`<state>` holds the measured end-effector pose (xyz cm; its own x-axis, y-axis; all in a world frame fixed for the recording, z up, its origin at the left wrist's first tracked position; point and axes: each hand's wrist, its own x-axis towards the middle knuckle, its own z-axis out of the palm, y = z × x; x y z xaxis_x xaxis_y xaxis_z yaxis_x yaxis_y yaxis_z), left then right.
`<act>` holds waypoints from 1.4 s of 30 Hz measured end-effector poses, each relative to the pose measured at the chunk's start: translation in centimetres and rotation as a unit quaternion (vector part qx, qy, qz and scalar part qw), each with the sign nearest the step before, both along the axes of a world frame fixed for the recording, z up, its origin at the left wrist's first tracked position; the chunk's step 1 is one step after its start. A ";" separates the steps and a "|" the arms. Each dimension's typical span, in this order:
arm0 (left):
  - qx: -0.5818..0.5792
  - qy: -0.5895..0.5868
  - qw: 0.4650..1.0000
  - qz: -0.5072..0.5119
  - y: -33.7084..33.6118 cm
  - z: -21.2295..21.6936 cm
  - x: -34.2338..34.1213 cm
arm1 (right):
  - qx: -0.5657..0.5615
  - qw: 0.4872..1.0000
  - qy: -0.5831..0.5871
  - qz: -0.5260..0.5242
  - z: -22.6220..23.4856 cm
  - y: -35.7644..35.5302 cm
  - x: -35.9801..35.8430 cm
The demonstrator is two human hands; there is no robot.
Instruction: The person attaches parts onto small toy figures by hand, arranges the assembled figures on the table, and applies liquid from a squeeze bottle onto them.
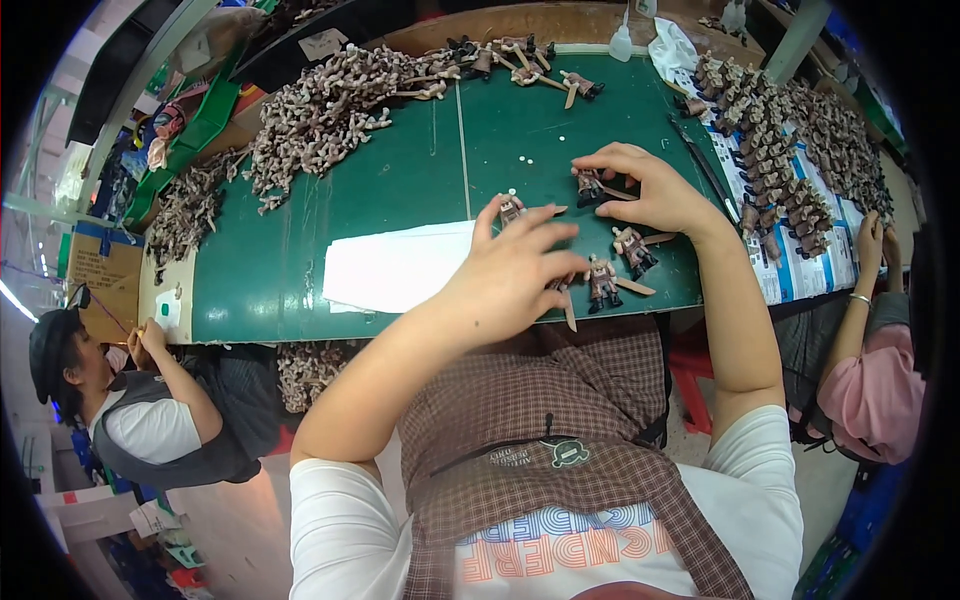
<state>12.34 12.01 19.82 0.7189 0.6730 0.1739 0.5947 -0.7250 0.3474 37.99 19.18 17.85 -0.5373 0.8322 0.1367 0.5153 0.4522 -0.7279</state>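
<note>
Small toy figurines with dark boots and long tan blade-like parts lie at the near edge of the green table. My right hand (655,192) curls its thumb and fingers round one figurine (588,186). With its fingers spread, my left hand (510,270) hovers over the group. One figurine (511,207) shows beside its index finger, and another is partly hidden under its fingertips. Between my hands lie two more, an upper figurine (633,250) and a lower figurine (602,283). A folded white sheet (385,268) is left of my left hand.
A big heap of figurine parts (310,125) covers the far left, with several figurines (525,68) at the back. Rows of figurines (775,160) stand on printed sheets at right, beside a dark slim tool (703,168). A dropper bottle (621,43) stands behind. Co-workers sit on both sides.
</note>
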 end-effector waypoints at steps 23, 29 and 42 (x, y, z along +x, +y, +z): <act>0.060 0.024 0.979 0.191 -1.4 -2.3 1.1 | 0.029 0.990 -0.092 0.104 2.1 0.9 -1.8; 0.015 0.075 0.989 0.125 -3.8 -0.3 -0.6 | 0.100 0.982 -0.146 0.062 4.6 -3.8 -0.6; 0.062 0.091 0.978 0.178 -4.6 -1.2 -0.1 | 0.149 0.973 -0.157 0.072 3.7 -5.7 -1.8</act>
<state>12.28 7.41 18.63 0.4688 0.8685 0.1611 0.8612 -0.4899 0.1354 36.14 13.44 21.51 -0.7001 0.6934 0.1706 0.6071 0.7037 -0.3690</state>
